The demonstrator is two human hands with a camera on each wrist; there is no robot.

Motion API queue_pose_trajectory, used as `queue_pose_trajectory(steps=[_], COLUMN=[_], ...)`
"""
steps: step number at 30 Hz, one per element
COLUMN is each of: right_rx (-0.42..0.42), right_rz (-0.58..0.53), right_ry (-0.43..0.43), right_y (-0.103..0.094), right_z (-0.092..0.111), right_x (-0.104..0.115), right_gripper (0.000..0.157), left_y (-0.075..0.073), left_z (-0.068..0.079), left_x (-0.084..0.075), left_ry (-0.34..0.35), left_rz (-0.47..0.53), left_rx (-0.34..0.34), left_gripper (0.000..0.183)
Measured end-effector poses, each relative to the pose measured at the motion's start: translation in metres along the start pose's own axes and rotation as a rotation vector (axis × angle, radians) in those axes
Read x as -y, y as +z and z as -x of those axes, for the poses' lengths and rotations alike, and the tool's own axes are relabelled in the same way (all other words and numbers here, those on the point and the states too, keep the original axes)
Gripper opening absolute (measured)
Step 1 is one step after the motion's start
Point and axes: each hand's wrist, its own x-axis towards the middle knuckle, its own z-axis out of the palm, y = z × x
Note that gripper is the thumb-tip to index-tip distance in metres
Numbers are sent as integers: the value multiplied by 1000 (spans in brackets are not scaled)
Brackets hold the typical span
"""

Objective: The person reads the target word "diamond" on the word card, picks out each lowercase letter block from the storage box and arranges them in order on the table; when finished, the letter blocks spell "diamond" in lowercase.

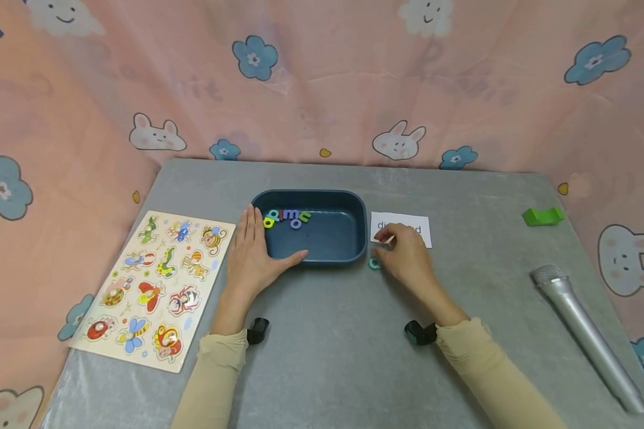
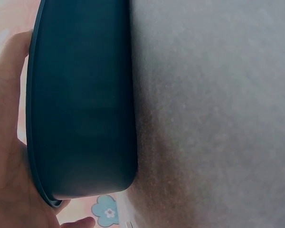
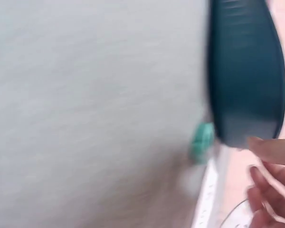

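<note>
A dark blue tray sits mid-table with several small coloured plastic letters toward its back left. Along its left side lies my left hand, fingers straight and thumb stretched out by the front rim. The left wrist view shows that palm against the tray's rim. Just right of the tray, a teal-green plastic letter rests on the table. My right hand hovers beside it, thumb and fingers apart with nothing between them. It partly hides the word on a white card.
A board of insect puzzle pieces lies to the left. On the right are a silver microphone and a green plastic block. A pink patterned cloth hangs behind the table and along its sides.
</note>
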Motion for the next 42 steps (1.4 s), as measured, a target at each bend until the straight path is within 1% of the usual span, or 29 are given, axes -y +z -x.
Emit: queue_pose_trajectory(steps=[3,5,6,8,10,14,17,20,24,27,30,34,36,37,39,42], right_rx=[-75,-84,-68,-5,88,291,398,455,499,531,573,632,630,615,556,448], right_rz=[-73,-121,-141,-160,-153,-118,-92,-68,-27,32,100,196,235,250,268,302], right_ry=[-84,-145,-168,-204,-220,-227,-237,-258,-287,-304,-303,-294,-302,-311,-328,-358], right_y=[0,4,7,14,22,43,58,70,84,92,97,99,100,99,99,99], right_z=[-6,-10,-12,-17,-22,-35,-43,-52,-63,-69,-72,-74,-74,-74,-74,-74], right_x=[17,28,35,46,56,71,78,82,85,86,88,90,91,91,92,91], right_gripper=[15,17,19,26,36,54,62,64,62,64,68,69,68,67,64,53], left_y=[0,0,0,1,1,1,1,1,1,1,1,1,1,1,1,1], left_z=[0,0,0,0,0,-1,-1,-1,-1,-1,-1,-1,-1,-1,-1,-2], left_x=[0,-1,0,0,0,1,2,2,2,1,1,2,2,2,2,2], left_ry=[1,2,0,-1,-6,-4,6,6,2,5,8,7,7,8,7,3], left_rz=[1,2,3,1,2,3,1,0,8,10,13,14,11,11,8,5], left_rx=[-4,-4,-3,-1,-1,-7,-11,-12,-10,-8,-9,-13,-15,-15,-12,-5], left_gripper=[139,140,140,140,140,140,140,140,139,139,140,140,140,140,140,140])
